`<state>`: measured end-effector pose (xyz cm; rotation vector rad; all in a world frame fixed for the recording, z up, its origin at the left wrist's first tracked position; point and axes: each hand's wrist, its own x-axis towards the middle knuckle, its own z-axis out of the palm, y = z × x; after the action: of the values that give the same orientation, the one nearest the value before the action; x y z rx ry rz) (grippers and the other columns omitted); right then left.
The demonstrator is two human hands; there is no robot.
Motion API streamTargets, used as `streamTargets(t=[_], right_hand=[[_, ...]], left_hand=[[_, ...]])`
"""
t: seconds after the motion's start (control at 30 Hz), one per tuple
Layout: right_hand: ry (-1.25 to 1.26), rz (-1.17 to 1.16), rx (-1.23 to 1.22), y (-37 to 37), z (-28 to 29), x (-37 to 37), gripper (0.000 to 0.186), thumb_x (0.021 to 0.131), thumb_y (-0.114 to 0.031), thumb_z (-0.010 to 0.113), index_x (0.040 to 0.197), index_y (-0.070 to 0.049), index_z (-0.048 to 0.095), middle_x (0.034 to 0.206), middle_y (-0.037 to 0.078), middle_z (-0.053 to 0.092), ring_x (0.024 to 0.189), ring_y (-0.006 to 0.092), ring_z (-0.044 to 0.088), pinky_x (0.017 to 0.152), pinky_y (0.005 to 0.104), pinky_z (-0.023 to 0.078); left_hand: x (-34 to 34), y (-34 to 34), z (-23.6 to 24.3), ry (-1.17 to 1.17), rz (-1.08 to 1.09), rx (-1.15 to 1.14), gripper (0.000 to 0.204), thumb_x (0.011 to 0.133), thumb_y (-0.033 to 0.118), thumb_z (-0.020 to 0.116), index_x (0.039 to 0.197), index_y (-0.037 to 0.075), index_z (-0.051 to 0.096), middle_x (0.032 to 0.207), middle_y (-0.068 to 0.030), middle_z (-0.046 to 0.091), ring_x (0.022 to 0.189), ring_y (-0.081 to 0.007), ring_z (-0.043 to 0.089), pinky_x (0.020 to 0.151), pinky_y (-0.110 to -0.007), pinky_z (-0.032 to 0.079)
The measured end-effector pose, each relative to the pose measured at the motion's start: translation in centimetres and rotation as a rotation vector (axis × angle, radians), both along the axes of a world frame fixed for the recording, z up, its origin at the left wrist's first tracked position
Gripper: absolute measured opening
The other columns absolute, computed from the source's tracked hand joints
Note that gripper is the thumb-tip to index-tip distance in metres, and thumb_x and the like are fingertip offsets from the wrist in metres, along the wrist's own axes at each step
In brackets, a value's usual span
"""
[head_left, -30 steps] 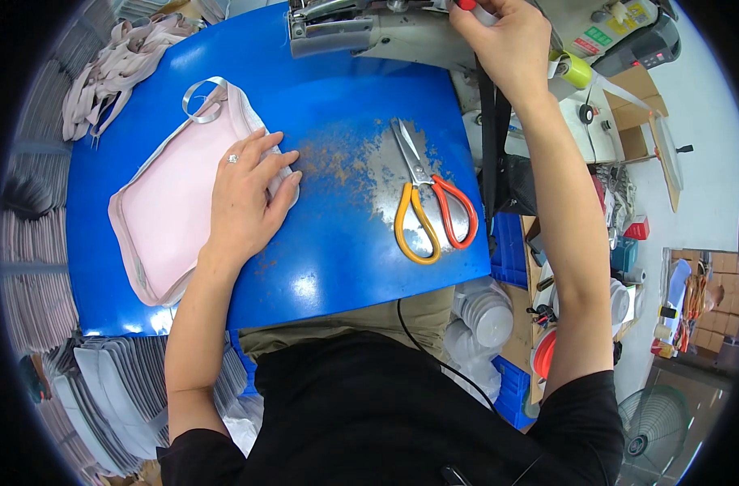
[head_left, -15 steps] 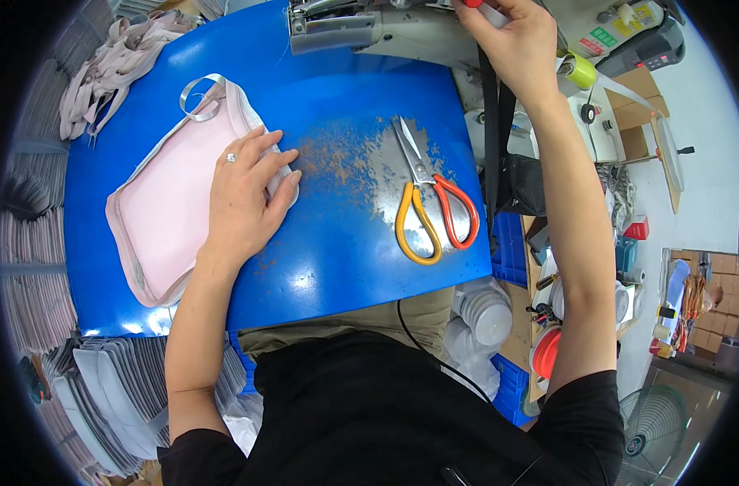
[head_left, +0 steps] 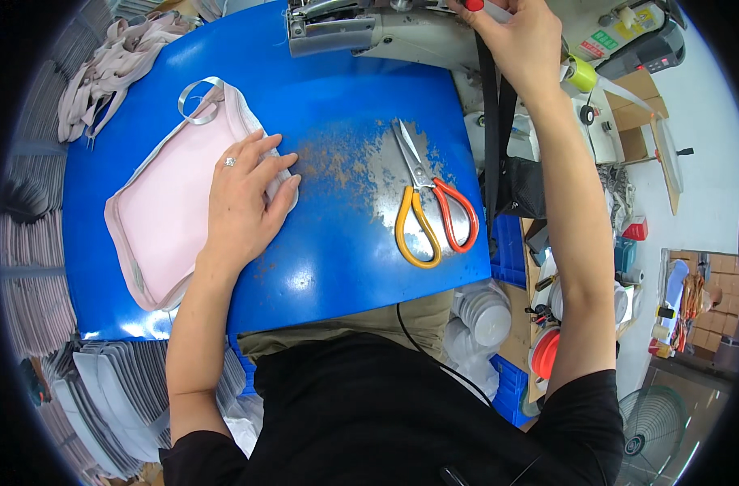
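Note:
A pale pink fabric panel (head_left: 171, 202) with grey binding round its edge lies on the blue table. My left hand (head_left: 244, 190) rests palm down on its right side, fingers spread. At the panel's top corner a light ribbon loop (head_left: 199, 99) curls up. My right hand (head_left: 525, 49) is up at the sewing machine (head_left: 418, 34), its fingers curled beside a red knob (head_left: 473, 4). Something whitish shows by those fingers, partly cut off by the frame's top edge. Scissors (head_left: 419, 182) with one yellow and one red handle lie with blades parted, away from both hands.
The blue table (head_left: 345, 267) has a worn patch round the scissors. Pink-grey strips (head_left: 114, 69) are heaped at its far left corner. Stacked fabric pieces (head_left: 114, 389) stand along the left side. A black strap (head_left: 499, 130) hangs beside the machine; a fan (head_left: 657, 433) stands at lower right.
My right hand has shifted slightly at the machine, its fingers still curled by the red knob. My left hand stays flat on the pink panel.

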<state>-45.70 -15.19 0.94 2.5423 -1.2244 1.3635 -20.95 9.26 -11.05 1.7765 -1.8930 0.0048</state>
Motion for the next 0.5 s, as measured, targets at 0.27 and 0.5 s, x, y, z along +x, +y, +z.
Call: streamTargets(t=[0.27, 0.5], right_hand=[[0.114, 0.238, 0.174, -2.5, 1.2, -0.8, 0.029, 0.08, -0.018, 0.082, 0.1, 0.0, 0.072, 0.083, 0.019, 0.072, 0.078, 0.0276, 0.073, 0.072, 0.0379, 0.054], [-0.11, 0.042, -0.218, 0.0, 0.2, 0.8, 0.029, 0.081, -0.023, 0.083, 0.095, 0.0, 0.073, 0.079, 0.016, 0.07, 0.075, 0.0298, 0.069, 0.074, 0.0387, 0.054]], left_hand=[[0.0, 0.0, 0.0, -0.009, -0.002, 0.01, 0.026, 0.089, 0.014, 0.073, 0.113, 0.006, 0.076, 0.137, -0.0127, 0.065, 0.137, -0.0356, 0.053, 0.115, -0.048, 0.039], [-0.1, 0.0, 0.3, -0.005, 0.0, 0.015, 0.026, 0.089, 0.013, 0.072, 0.114, 0.006, 0.076, 0.137, -0.0131, 0.065, 0.137, -0.0363, 0.052, 0.115, -0.048, 0.039]])
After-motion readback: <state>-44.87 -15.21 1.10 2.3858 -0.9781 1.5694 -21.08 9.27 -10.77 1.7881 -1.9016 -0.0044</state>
